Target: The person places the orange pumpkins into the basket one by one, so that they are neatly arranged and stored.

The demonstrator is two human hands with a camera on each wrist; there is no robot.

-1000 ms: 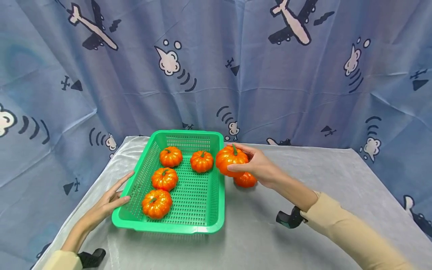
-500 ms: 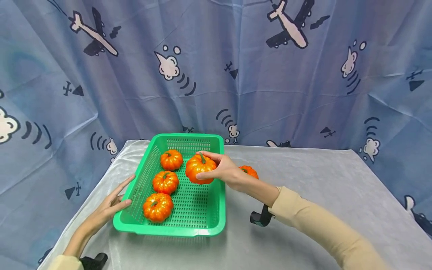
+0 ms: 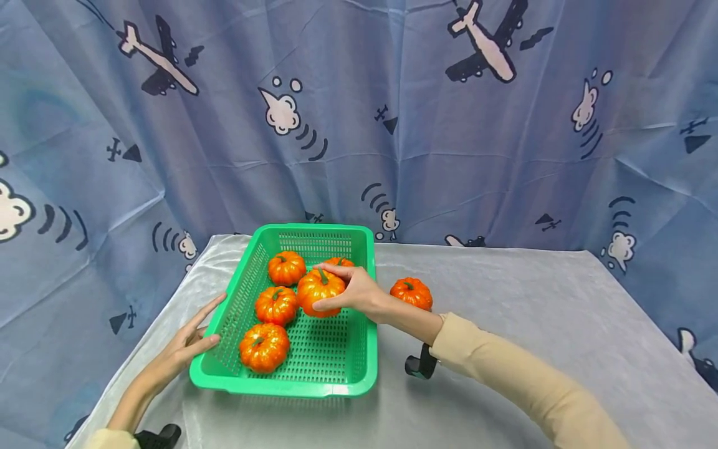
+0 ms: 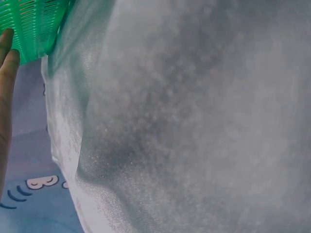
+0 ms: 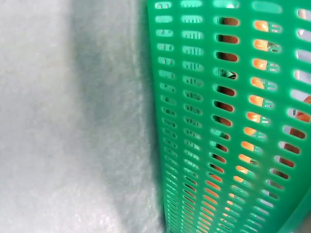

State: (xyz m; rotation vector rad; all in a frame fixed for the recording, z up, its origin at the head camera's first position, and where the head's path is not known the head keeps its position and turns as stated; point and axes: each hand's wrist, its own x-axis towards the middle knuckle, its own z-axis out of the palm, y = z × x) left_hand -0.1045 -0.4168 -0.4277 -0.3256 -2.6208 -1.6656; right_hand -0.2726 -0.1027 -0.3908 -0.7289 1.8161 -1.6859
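My right hand (image 3: 361, 292) holds a small orange pumpkin (image 3: 321, 293) by its sides, fingers behind and thumb in front, in the middle of the green plastic basket (image 3: 291, 388). Whether that pumpkin touches the basket floor I cannot tell. Several more pumpkins lie in the basket; one (image 3: 339, 262) is partly hidden behind the held one. My left hand (image 3: 182, 346) touches the basket's left side with extended fingers. In the left wrist view, two of its fingers (image 4: 10, 63) lie against the perforated wall (image 4: 36, 29). The right wrist view shows orange through the slotted basket wall (image 5: 204, 107).
One pumpkin (image 3: 412, 293) sits on the table outside the basket, just beyond my right forearm. A pale grey cloth (image 3: 505, 293) covers the table. Behind it hangs a blue curtain (image 3: 336, 125) printed with aeroplanes.
My right hand has carried the pumpkin leftward from beside the basket's right rim to over its middle, and lower in the last half second. My left hand stays at the basket's side.
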